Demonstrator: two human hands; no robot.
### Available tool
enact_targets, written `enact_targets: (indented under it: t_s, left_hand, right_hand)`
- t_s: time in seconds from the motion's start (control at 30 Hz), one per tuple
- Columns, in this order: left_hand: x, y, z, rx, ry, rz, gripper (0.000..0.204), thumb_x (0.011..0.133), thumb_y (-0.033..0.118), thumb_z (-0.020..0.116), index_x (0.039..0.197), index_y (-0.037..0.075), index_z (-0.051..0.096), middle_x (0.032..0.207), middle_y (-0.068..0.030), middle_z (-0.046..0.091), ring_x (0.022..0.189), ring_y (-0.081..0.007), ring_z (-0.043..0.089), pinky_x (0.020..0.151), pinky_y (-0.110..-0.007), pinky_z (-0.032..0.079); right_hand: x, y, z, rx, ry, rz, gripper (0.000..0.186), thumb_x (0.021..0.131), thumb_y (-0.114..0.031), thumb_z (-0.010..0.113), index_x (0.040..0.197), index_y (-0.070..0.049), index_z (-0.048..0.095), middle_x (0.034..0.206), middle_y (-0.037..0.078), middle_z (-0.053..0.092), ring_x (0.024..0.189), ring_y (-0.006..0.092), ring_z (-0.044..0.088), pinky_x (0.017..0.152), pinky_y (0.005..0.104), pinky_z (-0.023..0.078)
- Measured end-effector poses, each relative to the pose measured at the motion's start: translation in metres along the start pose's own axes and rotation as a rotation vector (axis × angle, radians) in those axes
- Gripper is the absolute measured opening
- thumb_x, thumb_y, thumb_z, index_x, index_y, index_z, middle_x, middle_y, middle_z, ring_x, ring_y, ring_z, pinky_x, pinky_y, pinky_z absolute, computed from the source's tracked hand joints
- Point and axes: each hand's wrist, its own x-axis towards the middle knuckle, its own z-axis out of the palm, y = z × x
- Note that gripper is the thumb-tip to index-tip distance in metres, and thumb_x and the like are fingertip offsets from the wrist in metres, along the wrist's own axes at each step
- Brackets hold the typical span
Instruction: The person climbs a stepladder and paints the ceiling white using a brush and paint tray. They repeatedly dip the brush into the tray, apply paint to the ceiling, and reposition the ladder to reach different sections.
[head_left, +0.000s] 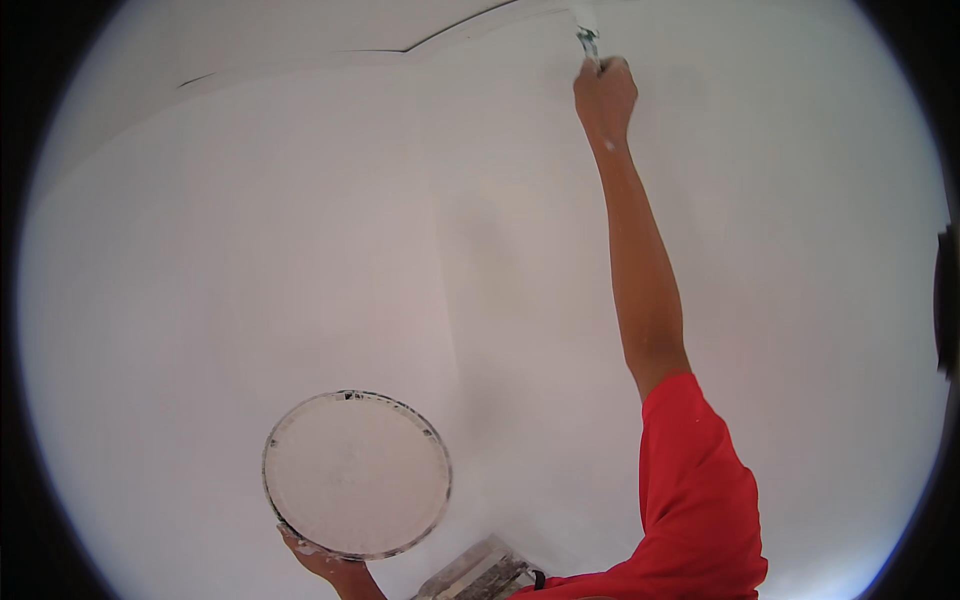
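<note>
My right arm, in a red sleeve, reaches high up the wall. Its hand (605, 90) is closed around a slim hand tool (587, 42) with green and white smears. The tool's pale upper end is near the top of the wall, and its exact kind is hard to make out. Low on the left, my left hand (315, 555) grips the lower edge of a round off-white, lid-like disc (358, 475) with a dark, smudged rim. Its flat face shows toward me. White smears mark the left fingers, and the fingers behind the disc are hidden.
White walls (540, 250) meet in a corner just left of the middle. A dark, crack-like line (405, 50) runs along the upper edge. At the bottom is a worn, stained platform-like surface (480, 572), partly cut off. A dark object (945, 300) shows at the right rim.
</note>
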Motion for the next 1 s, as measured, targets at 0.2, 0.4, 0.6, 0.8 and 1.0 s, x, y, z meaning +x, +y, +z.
enact_targets:
  t_s: [0.2, 0.4, 0.6, 0.8, 1.0]
  left_hand:
    - [0.000, 0.003, 0.000, 0.009, 0.046, 0.012, 0.048, 0.103, 0.045, 0.038, 0.130, 0.006, 0.047, 0.132, -0.0113, 0.054, 0.115, -0.0301, 0.057, 0.092, -0.046, 0.053]
    - [0.002, -0.007, 0.000, 0.049, 0.051, 0.054, 0.048, 0.104, 0.046, 0.039, 0.129, 0.005, 0.046, 0.131, -0.0117, 0.054, 0.114, -0.0297, 0.058, 0.091, -0.046, 0.053]
    - [0.001, -0.048, 0.012, -0.032, -0.030, -0.006, 0.051, 0.103, 0.047, 0.039, 0.135, 0.008, 0.046, 0.138, -0.0081, 0.050, 0.119, -0.0278, 0.053, 0.096, -0.045, 0.048]
    - [-0.007, -0.056, 0.025, 0.012, 0.030, -0.017, 0.051, 0.102, 0.046, 0.040, 0.135, 0.007, 0.046, 0.138, -0.0097, 0.050, 0.120, -0.0290, 0.053, 0.096, -0.046, 0.048]
    - [-0.008, -0.031, 0.024, 0.016, 0.017, 0.016, 0.047, 0.103, 0.044, 0.041, 0.130, 0.007, 0.048, 0.131, -0.0100, 0.054, 0.114, -0.0293, 0.056, 0.092, -0.046, 0.051]
  right_hand:
    - [-0.047, 0.009, -0.019, 0.071, -0.109, 0.081, 0.022, 0.091, -0.020, 0.059, 0.090, 0.002, 0.056, 0.077, 0.023, 0.065, 0.076, 0.0431, 0.066, 0.071, 0.0507, 0.051]
    - [-0.020, 0.026, 0.018, -0.095, -0.192, 0.032, 0.022, 0.089, -0.018, 0.060, 0.092, 0.004, 0.056, 0.078, 0.024, 0.067, 0.080, 0.0430, 0.068, 0.072, 0.0511, 0.054]
    - [0.026, 0.072, 0.040, -0.185, -0.116, -0.030, 0.023, 0.088, -0.019, 0.062, 0.090, 0.002, 0.055, 0.083, 0.026, 0.068, 0.086, 0.0449, 0.068, 0.075, 0.0505, 0.056]
    - [0.010, 0.072, 0.006, -0.114, -0.061, -0.098, 0.023, 0.089, -0.020, 0.062, 0.086, 0.002, 0.060, 0.078, 0.024, 0.066, 0.078, 0.0449, 0.066, 0.073, 0.0483, 0.052]
    - [-0.057, 0.048, 0.011, -0.007, -0.312, 0.031, 0.021, 0.091, -0.021, 0.061, 0.092, 0.000, 0.055, 0.074, 0.021, 0.065, 0.074, 0.0425, 0.065, 0.070, 0.0515, 0.051]
